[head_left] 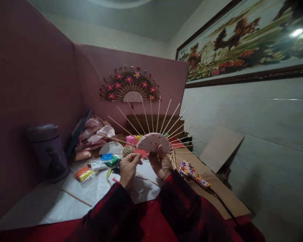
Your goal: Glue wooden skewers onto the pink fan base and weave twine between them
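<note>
One half-disc, pink-spotted (151,142), held up over worktop, approx. mid-view; thin sticks (152,114) fan out from its curved edge. Risk 1 (est.): sticks bent or worked loose, esp. lower R side, where several cross close to R hand (162,164); cause wd be a wrist turn or sleeve snag. Risk 2: half-disc tilts or slips, as support appears one-handed. Risk 3: stick tips catch on twine ball (128,151) or flower-patterned glue gun (191,172) if piece is lowered carelessly. Grip, R: clamped on half-disc's lower edge, thumb on front face, other fingers partly hidden. Grip, L: L hand (128,169) just below & L of half-disc, thumb and forefinger close tog.; can't tell if tips meet or pinch anything. Contact w/ half-disc unconfirmed. Loose stick (77,197) on white sheet (40,205), L of L forearm.
</note>
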`<state>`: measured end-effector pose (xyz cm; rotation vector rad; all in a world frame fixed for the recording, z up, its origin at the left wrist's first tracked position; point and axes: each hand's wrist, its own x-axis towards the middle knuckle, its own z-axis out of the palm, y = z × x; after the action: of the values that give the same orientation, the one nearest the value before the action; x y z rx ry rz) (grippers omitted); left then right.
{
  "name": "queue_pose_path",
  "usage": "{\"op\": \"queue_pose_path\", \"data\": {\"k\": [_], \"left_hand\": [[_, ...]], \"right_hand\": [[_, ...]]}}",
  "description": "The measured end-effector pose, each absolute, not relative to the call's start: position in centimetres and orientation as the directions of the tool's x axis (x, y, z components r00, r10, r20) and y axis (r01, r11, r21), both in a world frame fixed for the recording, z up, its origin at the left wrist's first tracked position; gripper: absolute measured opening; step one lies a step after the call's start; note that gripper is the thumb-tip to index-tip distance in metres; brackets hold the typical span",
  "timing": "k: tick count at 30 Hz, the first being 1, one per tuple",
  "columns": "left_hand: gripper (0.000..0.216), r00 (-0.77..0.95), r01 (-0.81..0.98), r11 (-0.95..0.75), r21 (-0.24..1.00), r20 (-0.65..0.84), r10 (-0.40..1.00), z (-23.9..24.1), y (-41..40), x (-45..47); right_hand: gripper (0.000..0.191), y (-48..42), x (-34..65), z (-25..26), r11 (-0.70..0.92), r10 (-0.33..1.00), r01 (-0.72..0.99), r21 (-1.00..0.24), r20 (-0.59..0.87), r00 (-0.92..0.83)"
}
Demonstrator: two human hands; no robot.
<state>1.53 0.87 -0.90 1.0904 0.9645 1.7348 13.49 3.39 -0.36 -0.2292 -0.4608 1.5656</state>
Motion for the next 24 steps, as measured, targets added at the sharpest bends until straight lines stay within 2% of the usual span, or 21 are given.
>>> {"op": "queue_pose_path", "data": {"k": [5, 10, 13, 18, 24], "left_hand": [[0.038, -0.193, -0.381, -0.371, 0.847, 0.32, 0.928, 0.7, 1.1, 2.8], [0.036, -0.175, -0.499, -0.298, 0.814, 0.242, 0.954, 1.2, 1.9, 3.1], [0.038, -0.135, -0.569, -0.232, 0.789, 0.188, 0.973, 0.6, 2.0, 2.3], [0.034, -0.197, -0.489, -0.328, 0.808, 0.264, 0.944, -0.3, 1.5, 1.5], [0.031, -0.174, -0.467, -0.376, 0.8, 0.334, 0.927, -0.2, 0.8, 1.6]], "right_hand": [[0.028, 3.7, 13.0, -0.8, 0.045, 0.99, -0.891, -0.451, 0.136, -0.019], [0.039, 3.5, 12.5, -0.6, 0.02, 0.988, -0.903, -0.43, 0.147, -0.048], [0.04, 3.6, 12.5, -0.7, 0.039, 0.981, -0.897, -0.44, 0.186, -0.049], [0.034, 3.5, 12.6, -1.0, -0.004, 0.974, -0.902, -0.432, 0.204, -0.102], [0.03, 2.6, 13.0, -0.6, -0.028, 0.973, -0.876, -0.481, 0.187, -0.134]]}}
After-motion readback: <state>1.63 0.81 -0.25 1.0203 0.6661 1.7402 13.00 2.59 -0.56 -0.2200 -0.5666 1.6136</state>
